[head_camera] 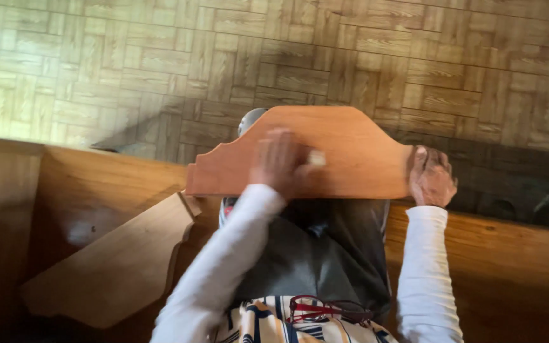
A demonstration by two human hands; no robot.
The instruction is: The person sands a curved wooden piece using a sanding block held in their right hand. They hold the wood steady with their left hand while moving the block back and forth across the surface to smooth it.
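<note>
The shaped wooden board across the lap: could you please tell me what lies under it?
Under the shaped wooden board show grey trousers and, at its upper left edge, part of a grey rounded object. The rest of that object is covered.

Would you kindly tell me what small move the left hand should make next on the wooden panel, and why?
Probably slide the left hand and its pale pad rightward across the shaped wooden panel; the right hand steadies that end.
</note>
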